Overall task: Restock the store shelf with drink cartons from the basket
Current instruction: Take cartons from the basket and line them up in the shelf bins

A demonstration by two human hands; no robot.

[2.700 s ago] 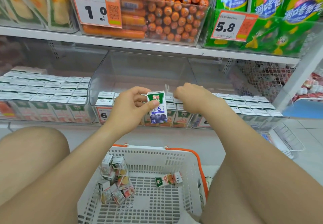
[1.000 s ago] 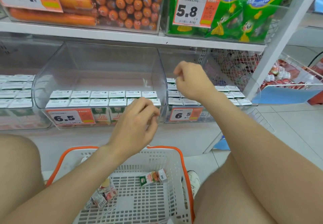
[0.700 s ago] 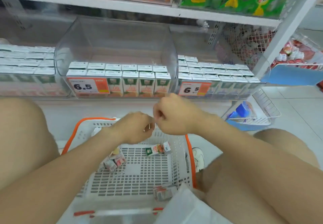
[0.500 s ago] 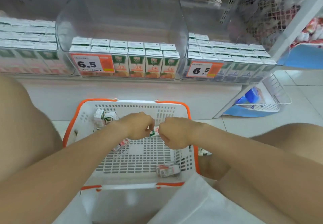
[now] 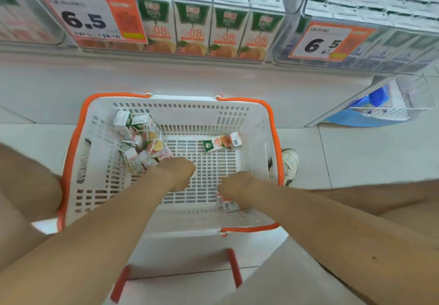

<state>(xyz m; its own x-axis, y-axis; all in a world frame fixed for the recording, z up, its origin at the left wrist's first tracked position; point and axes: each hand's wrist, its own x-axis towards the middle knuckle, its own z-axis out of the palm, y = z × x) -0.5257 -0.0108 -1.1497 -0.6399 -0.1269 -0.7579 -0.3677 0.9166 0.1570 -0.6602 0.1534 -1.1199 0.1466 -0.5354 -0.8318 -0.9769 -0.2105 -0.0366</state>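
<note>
The white basket with orange rim (image 5: pixel 247 124) stands on the floor below the shelf. Both my hands are down inside it. My left hand (image 5: pixel 177 174) hovers with curled fingers beside a pile of several small drink cartons (image 5: pixel 140 140) in the basket's left part, with nothing visible in it. My right hand (image 5: pixel 237 185) is over a couple of cartons (image 5: pixel 228 205) at the near right; its fingers are hidden, so any grip is unclear. Two more cartons (image 5: pixel 221 143) lie near the far right. The clear shelf bin (image 5: pixel 288 12) holds rows of orange juice cartons (image 5: pixel 230 29).
Price tags reading 6.5 (image 5: pixel 90 19) front the bins. A second clear bin of cartons (image 5: pixel 380 19) sits to the right. A wire rack with blue items (image 5: pixel 380 105) stands on the floor at the right. My shoe (image 5: pixel 289 164) is beside the basket.
The blueberry carton my left hand held at the shelf is gone from it. Both hands dropped from the shelf into the basket, and my view tilted downward.
</note>
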